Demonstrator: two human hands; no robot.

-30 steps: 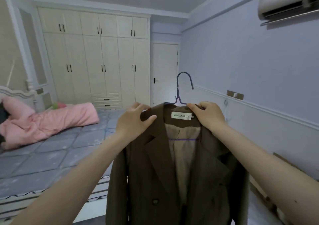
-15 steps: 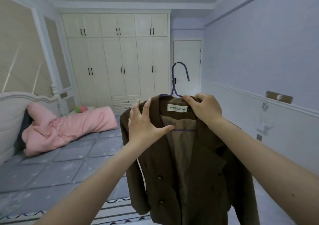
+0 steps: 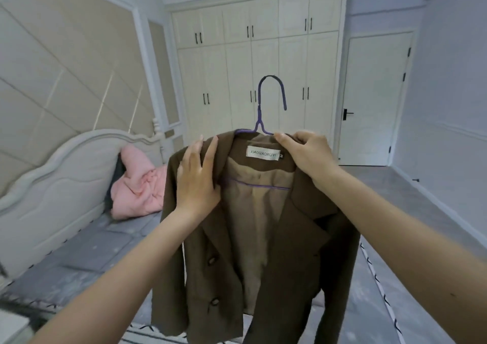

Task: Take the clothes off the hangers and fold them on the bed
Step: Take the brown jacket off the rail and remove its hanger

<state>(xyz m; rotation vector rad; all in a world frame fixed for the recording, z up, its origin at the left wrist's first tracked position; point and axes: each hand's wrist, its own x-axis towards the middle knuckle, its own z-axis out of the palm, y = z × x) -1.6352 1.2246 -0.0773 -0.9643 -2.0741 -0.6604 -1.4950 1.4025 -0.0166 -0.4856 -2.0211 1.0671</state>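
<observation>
A brown double-breasted jacket [image 3: 276, 238] with a tan lining hangs on a purple wire hanger [image 3: 268, 101] in front of me, over the bed [image 3: 92, 251]. My right hand [image 3: 308, 156] grips the jacket's collar and the hanger's right shoulder next to the white label. My left hand [image 3: 197, 177] lies on the jacket's left shoulder, fingers spread upward and thumb tucked under the lapel. The hanger's hook stands free above the collar, and its crossbar shows against the lining.
A pink duvet [image 3: 137, 185] lies bunched by the white headboard [image 3: 60, 185]. The bed has a grey quilted cover. Cream wardrobes [image 3: 253, 64] fill the far wall, with a white door [image 3: 374, 98] to their right.
My view has swung left toward the headboard and bed. The jacket stays held up; my left hand has shifted from the collar onto the left shoulder with fingers spread.
</observation>
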